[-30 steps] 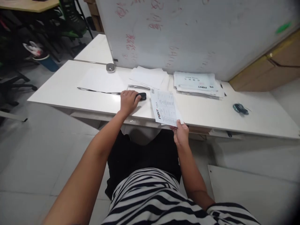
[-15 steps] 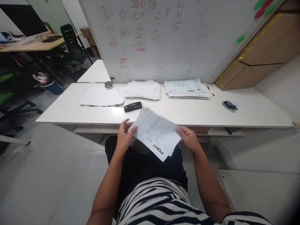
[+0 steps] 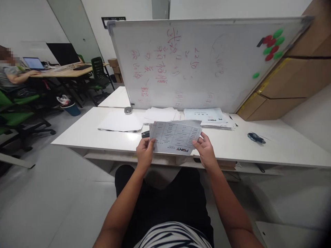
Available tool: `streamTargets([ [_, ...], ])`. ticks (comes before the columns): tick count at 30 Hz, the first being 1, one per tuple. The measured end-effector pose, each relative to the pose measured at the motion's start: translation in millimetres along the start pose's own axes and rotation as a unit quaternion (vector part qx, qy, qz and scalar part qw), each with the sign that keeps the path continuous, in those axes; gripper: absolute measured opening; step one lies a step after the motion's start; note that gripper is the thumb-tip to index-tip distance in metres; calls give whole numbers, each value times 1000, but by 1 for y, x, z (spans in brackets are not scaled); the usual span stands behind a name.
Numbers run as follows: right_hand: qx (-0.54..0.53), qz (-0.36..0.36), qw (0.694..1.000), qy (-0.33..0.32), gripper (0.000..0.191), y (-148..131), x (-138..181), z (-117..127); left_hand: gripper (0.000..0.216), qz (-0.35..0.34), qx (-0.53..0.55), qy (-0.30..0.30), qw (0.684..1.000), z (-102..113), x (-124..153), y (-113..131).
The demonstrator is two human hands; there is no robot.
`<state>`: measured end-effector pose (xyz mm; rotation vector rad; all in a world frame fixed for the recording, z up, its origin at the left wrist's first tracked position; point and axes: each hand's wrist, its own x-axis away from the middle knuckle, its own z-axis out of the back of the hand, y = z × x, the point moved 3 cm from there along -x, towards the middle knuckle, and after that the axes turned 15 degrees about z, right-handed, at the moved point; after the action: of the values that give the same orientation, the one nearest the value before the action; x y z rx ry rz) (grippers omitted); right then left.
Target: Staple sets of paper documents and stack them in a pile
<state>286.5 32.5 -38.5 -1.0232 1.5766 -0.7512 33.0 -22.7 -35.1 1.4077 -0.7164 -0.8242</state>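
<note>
Printed sheets of paper (image 3: pixel 176 137) with a PONY logo are held up over the desk's front edge, their edges slightly fanned at the top. My left hand (image 3: pixel 145 151) pinches their left side, thumb on the front face. On the right side, my right hand (image 3: pixel 204 148) grips the sheets the same way. Behind the papers' left edge, a black stapler (image 3: pixel 145 134) lies on the desk, mostly hidden. Farther back sit a stack of white paper (image 3: pixel 161 114) and a stack of printed sheets (image 3: pixel 204 116) with a PONY sheet on top.
The white desk (image 3: pixel 284 148) carries more white sheets (image 3: pixel 119 121) at left, a round silver object (image 3: pixel 128 110) and a dark blue object (image 3: pixel 256 138) at right. A whiteboard (image 3: pixel 224 69) stands behind, with cardboard boxes (image 3: pixel 281 89) beside it. Another person (image 3: pixel 15 77) sits at far left.
Both hands have lifted and straightened the tilted papers, now nearly level and covering much of the stapler. The head view has tilted upward, showing more whiteboard and a person at left.
</note>
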Motion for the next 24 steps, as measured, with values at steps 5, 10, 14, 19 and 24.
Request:
streamTargets([
  [5,92,64,994,12,55,16,-10,-2,22,-66,-88,-3,994,-15,-8,-7],
  [10,177,66,982,-30,40,51,7,-5,41,-27,-94,-28,995,-22,-13,-32],
  [14,177,27,983,-27,43,68,13,-4,48,2,-64,-44,997,-24,-23,-41],
  [19,315,10,944,-97,35,60,21,14,41,10,-64,-120,991,-27,-20,-40],
  [24,316,-31,945,-72,36,45,51,53,48,-62,-186,-164,967,-30,-21,-24],
])
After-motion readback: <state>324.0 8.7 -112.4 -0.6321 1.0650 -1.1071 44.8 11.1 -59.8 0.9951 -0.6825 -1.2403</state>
